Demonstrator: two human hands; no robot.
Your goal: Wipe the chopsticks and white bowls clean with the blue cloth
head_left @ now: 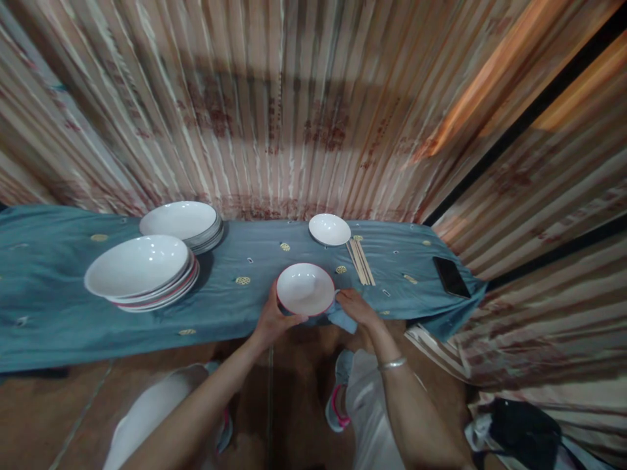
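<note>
A white bowl with a red rim is held above the front edge of the cloth-covered table. My left hand grips its left side, thumb along the near rim and the other fingers hidden beneath. On the right, my right hand is closed on a light blue cloth and holds it against the bowl's right side. Beyond the bowl lie a smaller white bowl and several wooden chopsticks.
Two stacks of white dishes stand at the left, a front stack and a back stack. A black phone lies near the right end of the blue tablecloth. A pleated curtain hangs behind; a dark bag rests at lower right.
</note>
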